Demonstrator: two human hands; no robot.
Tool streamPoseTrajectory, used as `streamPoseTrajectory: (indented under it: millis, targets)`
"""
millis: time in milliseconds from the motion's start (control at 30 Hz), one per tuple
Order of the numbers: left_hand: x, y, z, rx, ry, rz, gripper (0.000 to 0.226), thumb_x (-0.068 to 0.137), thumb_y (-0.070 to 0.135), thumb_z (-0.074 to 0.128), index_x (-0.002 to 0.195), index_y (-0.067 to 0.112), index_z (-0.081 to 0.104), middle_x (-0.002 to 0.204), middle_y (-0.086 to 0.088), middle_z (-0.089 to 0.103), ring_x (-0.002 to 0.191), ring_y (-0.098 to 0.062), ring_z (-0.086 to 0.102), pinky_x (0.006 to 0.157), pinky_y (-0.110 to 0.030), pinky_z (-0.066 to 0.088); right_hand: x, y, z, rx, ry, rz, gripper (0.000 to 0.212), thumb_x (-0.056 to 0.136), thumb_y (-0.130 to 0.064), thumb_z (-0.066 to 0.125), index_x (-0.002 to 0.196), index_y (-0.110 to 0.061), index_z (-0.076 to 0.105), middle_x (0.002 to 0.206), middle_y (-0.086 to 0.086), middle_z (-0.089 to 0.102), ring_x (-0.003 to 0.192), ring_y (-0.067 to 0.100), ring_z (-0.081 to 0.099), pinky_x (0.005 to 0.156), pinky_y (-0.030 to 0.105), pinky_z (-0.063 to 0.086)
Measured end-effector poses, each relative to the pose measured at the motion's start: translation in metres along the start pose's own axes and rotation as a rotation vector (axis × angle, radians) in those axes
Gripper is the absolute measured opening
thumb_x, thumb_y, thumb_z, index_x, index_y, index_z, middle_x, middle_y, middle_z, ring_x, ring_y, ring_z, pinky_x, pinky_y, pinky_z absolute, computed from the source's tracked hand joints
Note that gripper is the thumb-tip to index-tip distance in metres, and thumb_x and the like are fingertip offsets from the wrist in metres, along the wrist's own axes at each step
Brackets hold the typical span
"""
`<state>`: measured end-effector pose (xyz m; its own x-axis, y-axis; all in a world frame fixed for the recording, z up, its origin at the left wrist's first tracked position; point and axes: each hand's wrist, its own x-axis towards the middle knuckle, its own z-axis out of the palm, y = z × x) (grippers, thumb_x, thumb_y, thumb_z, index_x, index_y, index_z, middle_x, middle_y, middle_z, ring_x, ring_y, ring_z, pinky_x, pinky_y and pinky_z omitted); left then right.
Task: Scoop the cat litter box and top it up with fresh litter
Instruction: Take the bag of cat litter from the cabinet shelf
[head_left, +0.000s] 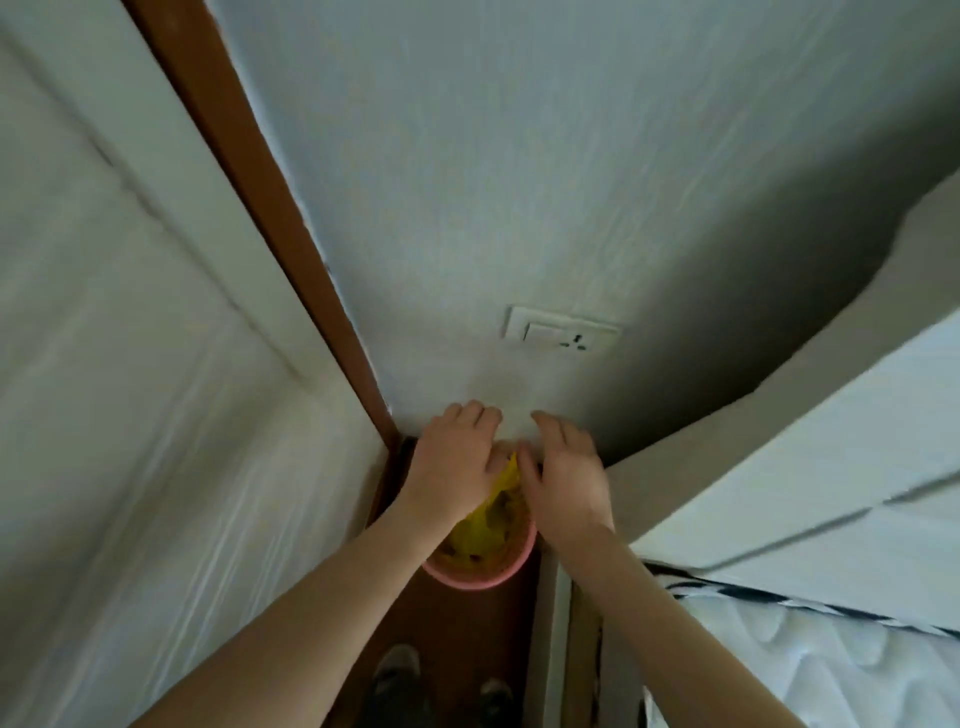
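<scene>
— Where are the hands?

— Both are down over the pink bin (480, 571) on the floor, in the corner below the wall socket (561, 332). The left hand (460, 460) and right hand (563, 480) meet at the yellow bag (485, 525) lining it.

— Gripping it?

— The thumbs touch the bag's top edge; whether they pinch it I cannot tell. The right fingers look fairly straight.

— Anything beside them?

— A bed (810, 660) on the right.

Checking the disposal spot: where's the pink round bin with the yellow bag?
In the head view, the pink round plastic bin stands on the floor low at centre, under both hands, between the brown door frame and the bed, below the wall socket.
</scene>
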<state>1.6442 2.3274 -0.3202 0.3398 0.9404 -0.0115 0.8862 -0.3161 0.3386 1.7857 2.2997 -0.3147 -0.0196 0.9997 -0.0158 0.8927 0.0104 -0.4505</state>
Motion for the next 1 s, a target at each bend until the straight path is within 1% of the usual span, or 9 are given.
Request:
streamPoseTrajectory:
  millis: [133, 233, 367, 467, 567, 667, 733, 900, 1000]
  targets:
    - [-0.019, 0.053, -0.128, 0.018, 0.125, 0.097, 0.039, 0.093, 0.032, 0.047, 0.126, 0.012, 0.055, 0.118, -0.005, 0.058, 0.106, -0.024, 0.054, 0.087, -0.038, 0.047, -0.022, -0.050, -0.120, 0.007, 0.117, -0.139, 0.042, 0.099, -0.033, 0.047, 0.136, -0.013, 0.049, 0.133, 0.006, 0.055, 0.122, 0.025, 0.049, 0.097, 0.037, 0.047]
    - [-0.030, 0.085, -0.226, 0.104, 0.297, 0.181, 0.039, 0.090, 0.031, 0.046, 0.120, 0.010, 0.058, 0.116, -0.006, 0.061, 0.105, -0.025, 0.057, 0.086, -0.039, 0.050, -0.031, -0.082, -0.206, 0.016, 0.214, -0.240, 0.044, 0.099, -0.037, 0.043, 0.136, -0.013, 0.048, 0.132, 0.006, 0.055, 0.120, 0.024, 0.048, 0.098, 0.036, 0.044]
    - [-0.045, 0.125, -0.355, 0.178, 0.535, 0.209, 0.037, 0.092, 0.024, 0.055, 0.124, 0.008, 0.058, 0.122, -0.009, 0.061, 0.110, -0.027, 0.056, 0.091, -0.040, 0.048, -0.036, -0.126, -0.306, 0.007, 0.353, -0.361, 0.052, 0.097, -0.043, 0.035, 0.137, -0.013, 0.047, 0.133, 0.006, 0.054, 0.123, 0.024, 0.046, 0.101, 0.039, 0.043]
    - [-0.054, 0.154, -0.441, 0.249, 0.696, 0.229, 0.039, 0.094, 0.025, 0.050, 0.129, 0.009, 0.055, 0.126, -0.010, 0.060, 0.116, -0.028, 0.055, 0.096, -0.041, 0.045, -0.038, -0.164, -0.372, 0.056, 0.449, -0.431, 0.050, 0.099, -0.041, 0.038, 0.138, -0.012, 0.047, 0.136, 0.006, 0.052, 0.126, 0.024, 0.044, 0.103, 0.038, 0.040]
    - [-0.070, 0.178, -0.500, 0.338, 0.804, 0.235, 0.043, 0.096, 0.029, 0.043, 0.135, 0.013, 0.051, 0.133, -0.008, 0.056, 0.125, -0.027, 0.049, 0.105, -0.040, 0.036, -0.045, -0.196, -0.419, 0.113, 0.530, -0.493, 0.051, 0.098, -0.042, 0.036, 0.140, -0.013, 0.045, 0.138, 0.005, 0.051, 0.128, 0.022, 0.041, 0.104, 0.036, 0.037]
    - [-0.098, 0.189, -0.516, 0.366, 0.853, 0.226, 0.046, 0.097, 0.031, 0.042, 0.141, 0.015, 0.045, 0.141, -0.007, 0.049, 0.133, -0.027, 0.041, 0.111, -0.041, 0.029, -0.062, -0.212, -0.435, 0.163, 0.567, -0.538, 0.051, 0.098, -0.042, 0.035, 0.140, -0.014, 0.045, 0.140, 0.003, 0.050, 0.130, 0.020, 0.040, 0.106, 0.036, 0.036]
    - [-0.122, 0.184, -0.500, 0.384, 0.822, 0.195, 0.048, 0.098, 0.031, 0.042, 0.143, 0.016, 0.042, 0.144, -0.007, 0.047, 0.136, -0.026, 0.037, 0.114, -0.041, 0.027, -0.075, -0.215, -0.427, 0.175, 0.547, -0.576, 0.052, 0.098, -0.043, 0.035, 0.140, -0.014, 0.045, 0.140, 0.003, 0.050, 0.131, 0.020, 0.040, 0.108, 0.037, 0.037]
    - [-0.208, 0.149, -0.421, 0.385, 0.602, 0.030, 0.051, 0.097, 0.034, 0.042, 0.145, 0.020, 0.039, 0.147, -0.004, 0.042, 0.140, -0.025, 0.032, 0.114, -0.042, 0.027, -0.118, -0.214, -0.366, 0.139, 0.354, -0.605, 0.056, 0.098, -0.053, 0.027, 0.143, -0.023, 0.041, 0.146, 0.000, 0.045, 0.138, 0.020, 0.036, 0.112, 0.043, 0.035]
    - [-0.270, 0.134, -0.390, 0.378, 0.493, -0.071, 0.053, 0.097, 0.037, 0.041, 0.147, 0.023, 0.034, 0.151, -0.001, 0.037, 0.143, -0.023, 0.027, 0.113, -0.045, 0.029, -0.144, -0.217, -0.327, 0.088, 0.216, -0.643, 0.055, 0.098, -0.055, 0.026, 0.143, -0.027, 0.039, 0.148, -0.003, 0.043, 0.139, 0.019, 0.034, 0.113, 0.039, 0.030]
